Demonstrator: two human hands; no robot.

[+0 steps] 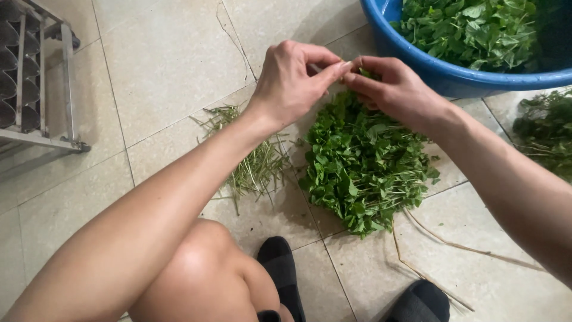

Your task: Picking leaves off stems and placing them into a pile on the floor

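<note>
Nearest the lens, a bare knee (199, 262) and two dark slippers (283, 271) rest on the pale tiled floor (161, 65). Both forearms extend forward and the hands meet above a heap of leafy greens (363, 161). Left hand (292, 80): fingers curled, thumb and forefinger pressed narrowly together at the tips. Right hand (393, 89): fingertips likewise pinched, touching those of the left. Between the two pinches sits a small sprig (366, 74), mostly hidden by the fingers; only a sliver of green leaf shows, so its form cannot be told further.

Heap of leafy greens: a dense, rounded mound of fresh, bright-green, small broad leaves on thin stalks, lying on the floor directly beneath the hands, near the knee. Just beside it, to the left, a looser pile of bare stems (253, 164), pale green and straw-like. Long dry strands (441, 241) trail from the heap's lower edge. A blue basin (441, 68) holding more greens stands at upper right, further greens (545, 134) at the right edge, a metal rack (36, 77) at upper left.
</note>
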